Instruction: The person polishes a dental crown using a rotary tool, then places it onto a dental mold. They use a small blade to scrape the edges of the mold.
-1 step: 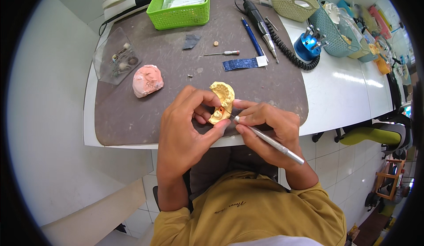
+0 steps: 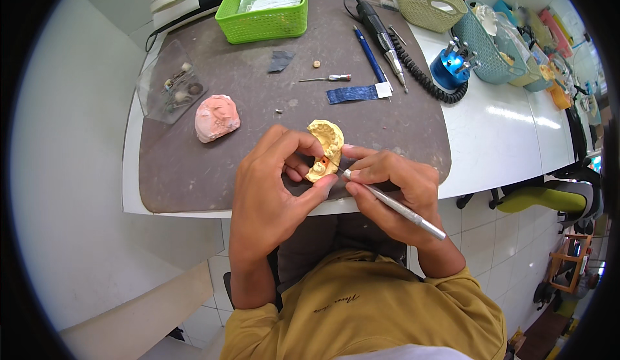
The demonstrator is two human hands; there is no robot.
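Observation:
My left hand [image 2: 268, 189] grips a yellow plaster dental model [image 2: 330, 134], an arch of teeth, between thumb and fingers near the front of the table. An orange-red patch [image 2: 325, 161] with a dark hole shows in the gap between its teeth. In my right hand [image 2: 403, 189] is a slim silver-handled tool [image 2: 413, 215], held like a pen. Its thin tip points at the model beside the orange-red patch; whether it touches I cannot tell. Right fingertips rest close against the model's right side. A pink plaster model [image 2: 217, 119] lies left of my left hand.
A clear box of small parts [image 2: 171, 88] stands left. Beyond the hands lie a small screwdriver [image 2: 329, 77], a blue strip [image 2: 352, 94], a blue pen [image 2: 368, 53] and a corded handpiece [image 2: 381, 33]. A green basket [image 2: 265, 30] and a blue bur holder [image 2: 449, 69] stand farther back.

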